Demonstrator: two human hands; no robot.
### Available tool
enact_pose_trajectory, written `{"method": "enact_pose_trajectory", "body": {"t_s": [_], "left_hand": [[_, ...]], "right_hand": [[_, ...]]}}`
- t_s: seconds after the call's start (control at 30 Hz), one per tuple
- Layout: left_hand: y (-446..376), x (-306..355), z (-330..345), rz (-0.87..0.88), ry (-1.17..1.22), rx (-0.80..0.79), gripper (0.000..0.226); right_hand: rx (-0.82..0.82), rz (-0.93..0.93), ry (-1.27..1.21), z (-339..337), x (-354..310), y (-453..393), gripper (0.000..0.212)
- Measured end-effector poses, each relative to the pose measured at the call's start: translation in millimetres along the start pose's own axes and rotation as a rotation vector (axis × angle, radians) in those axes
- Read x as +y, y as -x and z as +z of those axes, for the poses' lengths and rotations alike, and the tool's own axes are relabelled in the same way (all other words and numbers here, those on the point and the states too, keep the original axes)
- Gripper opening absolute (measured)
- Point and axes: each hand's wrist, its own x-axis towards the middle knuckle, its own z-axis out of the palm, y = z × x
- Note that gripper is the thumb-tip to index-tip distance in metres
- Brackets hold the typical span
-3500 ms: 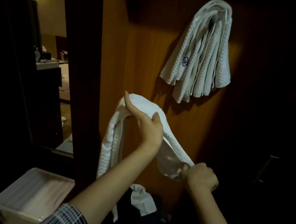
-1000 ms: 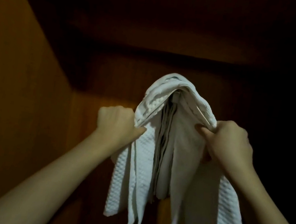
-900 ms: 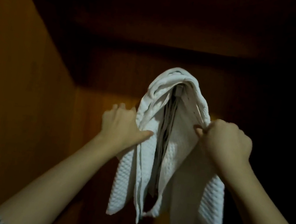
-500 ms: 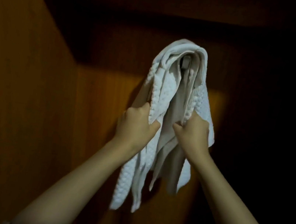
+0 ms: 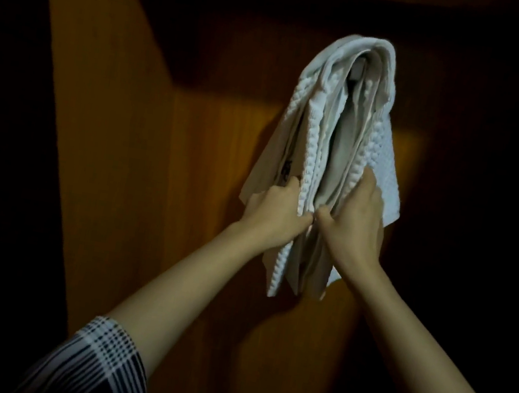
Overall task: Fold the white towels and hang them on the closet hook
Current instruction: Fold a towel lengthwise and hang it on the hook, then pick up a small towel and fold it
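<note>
White towels (image 5: 334, 147) on closet hook (image 5: 356, 73), left hand (image 5: 278, 211) & right hand (image 5: 353, 226) gripping them lower vs 0.5 s ago, closer together

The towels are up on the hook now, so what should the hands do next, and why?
Probably let go gently. The white towels already drape over the hook on the wooden wall, while the left hand and right hand grip the lower folds, so there seems little left to do.
</note>
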Motion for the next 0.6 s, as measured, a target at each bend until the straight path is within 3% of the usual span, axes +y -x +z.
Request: {"method": "enact_pose_trajectory", "body": {"t_s": [0.1,0.23,0.3,0.37,0.6], "left_hand": [[27.9,-19.8,-20.8,0.009,-0.061,-0.122,0.041],[84.9,-52.2,-59.1,0.026,-0.268,-0.542,0.054],[123.8,-73.2,-75.2,-0.003,-0.3,-0.767,0.053],[170.6,-95.7,-90.3,-0.099,-0.249,-0.872,0.048],[371.1,-164.2,-144.6,-0.56,-0.142,-0.862,0.044]], "right_hand": [[0.147,-0.118,0.066,0.2,-23.4,26.7,0.07],[0.169,-0.303,0.144,9.8,-59.9,55.4,0.025],[0.035,-0.344,0.091,23.4,-82.9,77.1,0.017],[-0.146,-0.385,0.069,41.2,-105.3,106.4,0.014],[-0.718,-0.541,-0.062,101.2,-167.6,227.7,0.013]]}}
